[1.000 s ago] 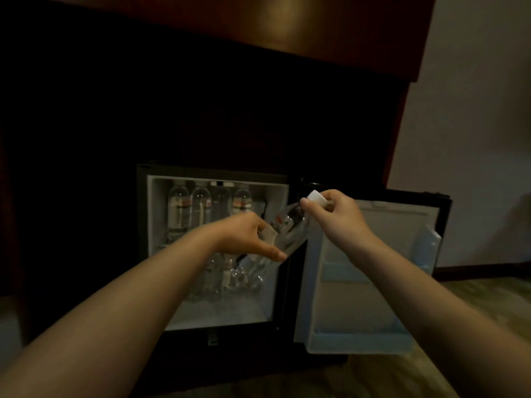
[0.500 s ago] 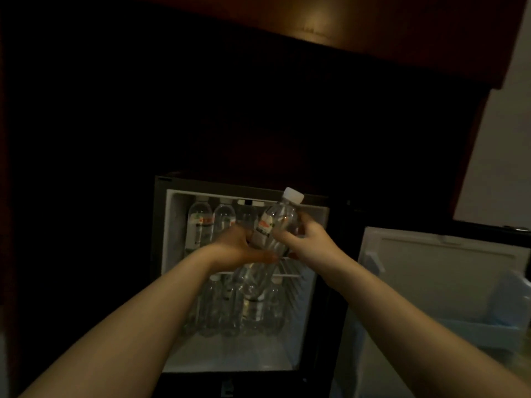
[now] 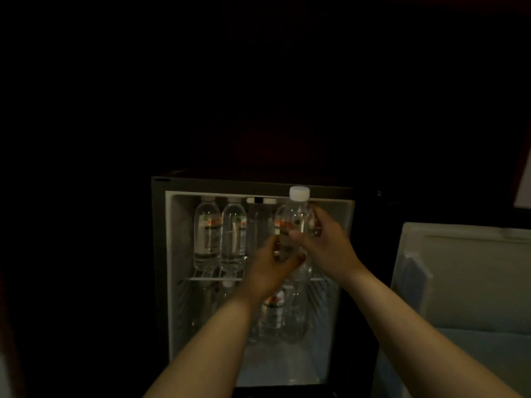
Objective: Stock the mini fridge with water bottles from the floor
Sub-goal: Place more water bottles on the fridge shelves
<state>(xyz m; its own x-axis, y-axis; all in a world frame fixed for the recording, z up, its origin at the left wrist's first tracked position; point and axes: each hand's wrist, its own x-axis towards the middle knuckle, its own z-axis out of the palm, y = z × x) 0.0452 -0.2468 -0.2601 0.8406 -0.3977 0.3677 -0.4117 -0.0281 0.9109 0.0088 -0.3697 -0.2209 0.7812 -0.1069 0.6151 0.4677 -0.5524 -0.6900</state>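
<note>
Dark room, mini fridge (image 3: pixel 161 282) — left hand (image 3: pixel 267 271), right hand (image 3: pixel 327 248) gripping upright water bottle (image 3: pixel 296 216), red-marked label unreadable

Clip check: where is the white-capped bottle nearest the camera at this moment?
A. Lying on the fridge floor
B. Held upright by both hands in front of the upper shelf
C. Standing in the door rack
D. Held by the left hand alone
B: the bottle stands cap-up, gripped low by the left hand and higher by the right hand, in front of the upper shelf of the open fridge.
</note>
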